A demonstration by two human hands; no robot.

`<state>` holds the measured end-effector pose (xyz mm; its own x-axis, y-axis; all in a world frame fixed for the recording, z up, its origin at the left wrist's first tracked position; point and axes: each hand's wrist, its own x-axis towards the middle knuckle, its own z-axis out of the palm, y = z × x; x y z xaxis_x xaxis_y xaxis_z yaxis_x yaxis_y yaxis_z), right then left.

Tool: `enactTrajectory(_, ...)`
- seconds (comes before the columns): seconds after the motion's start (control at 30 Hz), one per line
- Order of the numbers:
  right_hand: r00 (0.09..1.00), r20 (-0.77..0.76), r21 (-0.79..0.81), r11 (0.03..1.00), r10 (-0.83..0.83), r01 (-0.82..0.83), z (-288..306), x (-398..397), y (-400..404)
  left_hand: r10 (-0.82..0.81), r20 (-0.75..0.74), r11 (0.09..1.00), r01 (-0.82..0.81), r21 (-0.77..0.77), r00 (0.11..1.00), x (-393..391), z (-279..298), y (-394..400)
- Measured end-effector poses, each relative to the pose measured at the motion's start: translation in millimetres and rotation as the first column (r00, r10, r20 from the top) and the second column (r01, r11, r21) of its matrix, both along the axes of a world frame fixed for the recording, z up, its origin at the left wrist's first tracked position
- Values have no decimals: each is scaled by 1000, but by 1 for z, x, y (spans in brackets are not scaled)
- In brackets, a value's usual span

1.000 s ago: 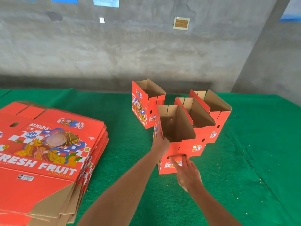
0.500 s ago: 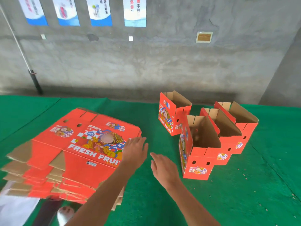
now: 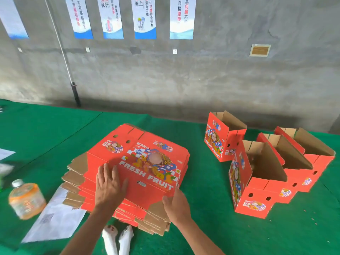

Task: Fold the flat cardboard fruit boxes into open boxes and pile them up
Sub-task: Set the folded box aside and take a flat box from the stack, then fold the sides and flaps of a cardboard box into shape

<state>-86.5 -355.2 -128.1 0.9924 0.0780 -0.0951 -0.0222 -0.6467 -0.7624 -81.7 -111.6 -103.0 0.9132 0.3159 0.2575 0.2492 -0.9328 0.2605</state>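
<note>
A stack of flat red "FRESH FRUIT" cardboard boxes lies on the green table in front of me. My left hand rests flat on the top sheet's near left part, fingers straight. At the stack's near right corner my right hand touches the edge of the top sheet, fingers fairly straight; whether it grips is unclear. Three folded open boxes stand nested in a row at the right. A single folded box stands behind them.
A plastic bottle of orange drink stands at the left beside a white paper sheet. My white shoes show below the table's near edge. A grey concrete wall with posters rises behind the table.
Both hands left the nearest folded box and moved left onto the flat stack. The view turned left and now takes in the bottle and the paper.
</note>
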Motion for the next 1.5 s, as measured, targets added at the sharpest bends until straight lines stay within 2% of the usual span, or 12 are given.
enactTrajectory(0.1, 973, -204, 348, 920, -111, 178, 5, -5, 6, 39, -18, 998, -40, -50, 999, -6, -1, 7)
enactTrajectory(0.2, 979, -141, 517, 832, -148, 200, 3, -12, 9, -8, -39, 1000, 8, -23, 999, -9, 1, 17)
enactTrajectory(0.33, 975, -14, 602, 777, -221, 185, 15, -23, 11, -95, -54, 995, 95, 2, 994, -13, -2, 26)
enactTrajectory(0.5, 989, -32, 837, 538, -142, 104, 40, -28, 8, -185, 34, 977, 188, -103, 982, -17, 11, 26)
enactTrajectory(0.63, 956, 52, 847, 520, -289, 111, 69, -22, -10, -241, 101, 950, 256, -179, 965, -19, 23, 7)
enactTrajectory(0.7, 960, 77, 864, 498, -268, 70, 84, -17, -30, -304, 94, 927, 318, -200, 948, -19, 32, 0)
enactTrajectory(0.93, 939, 254, 691, 723, -233, -8, 117, -19, -120, -554, 142, 821, 567, -69, 820, -13, 53, -50)
enactTrajectory(1.03, 948, 239, 653, 757, -209, 3, 138, -20, -160, -603, 220, 782, 623, -24, 767, -11, 61, -84)
enactTrajectory(1.1, 954, 253, 631, 775, -159, -38, 155, -23, -185, -644, 306, 755, 647, 107, 701, -13, 70, -107)
enactTrajectory(1.23, 951, 297, 547, 832, -90, -92, 190, -35, -234, -665, 527, 742, 545, 390, 529, -21, 98, -146)
enactTrajectory(1.37, 924, 351, 567, 820, -151, -81, 220, -47, -260, -674, 608, 738, 416, 531, 419, -31, 142, -172)
enactTrajectory(1.5, 797, 539, 522, 850, -272, -63, 239, -65, -259, -686, 639, 727, 307, 614, 347, -39, 191, -181)
